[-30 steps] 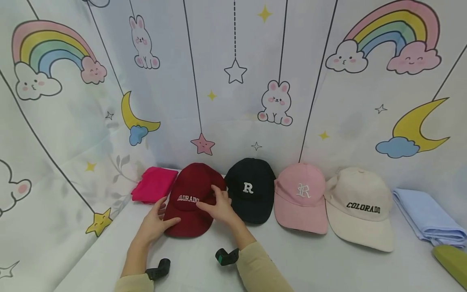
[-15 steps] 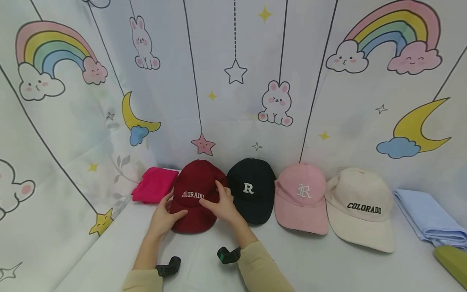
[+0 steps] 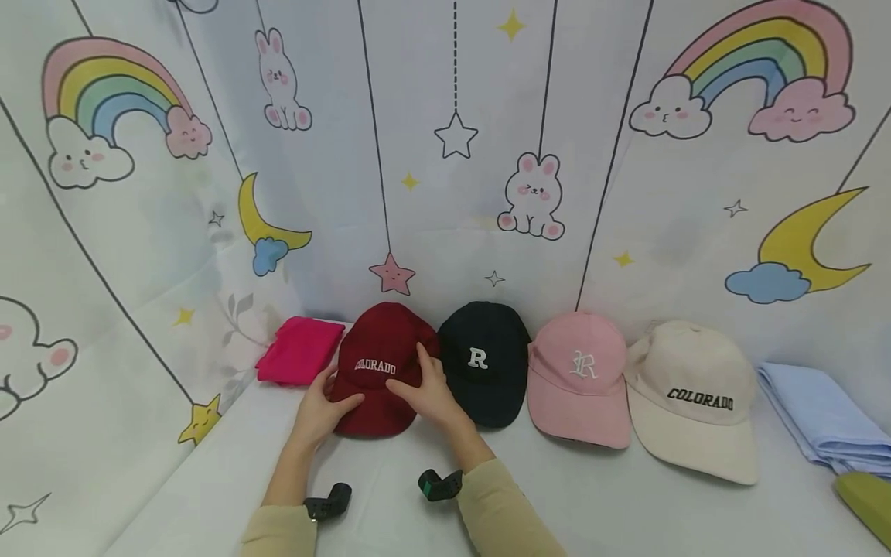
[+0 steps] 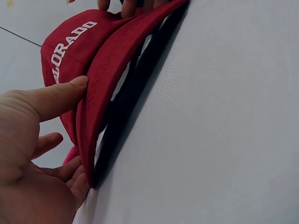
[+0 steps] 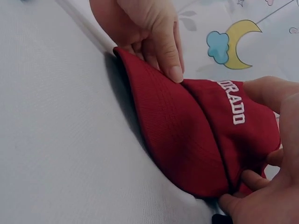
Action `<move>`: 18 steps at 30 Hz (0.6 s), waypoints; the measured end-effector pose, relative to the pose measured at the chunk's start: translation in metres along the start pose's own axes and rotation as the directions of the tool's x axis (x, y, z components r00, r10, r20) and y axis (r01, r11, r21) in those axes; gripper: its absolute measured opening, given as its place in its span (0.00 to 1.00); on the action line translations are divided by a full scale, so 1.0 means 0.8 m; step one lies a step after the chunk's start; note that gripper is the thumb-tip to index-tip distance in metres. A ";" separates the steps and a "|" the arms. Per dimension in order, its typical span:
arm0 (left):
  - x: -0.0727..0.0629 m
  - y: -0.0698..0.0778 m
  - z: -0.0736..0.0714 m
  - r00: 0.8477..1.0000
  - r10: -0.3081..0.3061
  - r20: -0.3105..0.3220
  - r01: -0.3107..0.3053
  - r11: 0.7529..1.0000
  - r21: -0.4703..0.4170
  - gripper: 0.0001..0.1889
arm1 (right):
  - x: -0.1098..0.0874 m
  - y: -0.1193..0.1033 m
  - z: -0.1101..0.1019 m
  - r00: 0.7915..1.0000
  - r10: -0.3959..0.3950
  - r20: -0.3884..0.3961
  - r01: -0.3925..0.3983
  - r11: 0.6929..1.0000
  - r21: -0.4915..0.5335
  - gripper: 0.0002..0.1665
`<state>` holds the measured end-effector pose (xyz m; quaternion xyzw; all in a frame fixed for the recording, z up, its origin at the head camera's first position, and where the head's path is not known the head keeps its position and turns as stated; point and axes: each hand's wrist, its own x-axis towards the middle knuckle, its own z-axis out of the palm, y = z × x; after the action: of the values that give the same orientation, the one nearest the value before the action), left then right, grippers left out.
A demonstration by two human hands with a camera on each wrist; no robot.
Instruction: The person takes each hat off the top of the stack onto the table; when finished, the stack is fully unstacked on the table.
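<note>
A dark red baseball cap (image 3: 379, 406) with white COLORADO lettering sits at the left end of a row of caps, brim toward me. My left hand (image 3: 316, 410) holds it by the left side, thumb on top of the brim and fingers at its edge, as the left wrist view shows. On the other side my right hand (image 3: 435, 391) grips the crown, thumb on the front panel near the lettering and fingers along the side. In the right wrist view both the red cap (image 5: 182, 126) and the left thumb on its brim are visible. The cap's back is hidden.
A black cap (image 3: 483, 394) stands right beside the red one, then a pink cap (image 3: 578, 410) and a cream cap (image 3: 689, 441). Folded pink cloth (image 3: 299, 352) lies left, folded light blue cloth (image 3: 828, 418) right. A green object (image 3: 866, 499) is cut off at the edge.
Both hands have shifted the red cap a little right and back, up against the black cap. It now sits straighter, and the gap to the pink cloth is wider.
</note>
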<state>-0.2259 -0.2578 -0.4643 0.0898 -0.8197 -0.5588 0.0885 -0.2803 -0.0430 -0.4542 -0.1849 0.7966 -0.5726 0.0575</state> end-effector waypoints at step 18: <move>0.014 -0.005 0.003 0.999 0.040 -0.010 -0.040 0.998 -0.048 0.45 | 0.009 0.004 -0.002 0.999 -0.050 -0.004 0.050 0.998 0.026 0.55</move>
<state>-0.2370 -0.2600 -0.4686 0.0740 -0.8073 -0.5759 0.1056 -0.2881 -0.0429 -0.4559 -0.2030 0.7843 -0.5846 0.0445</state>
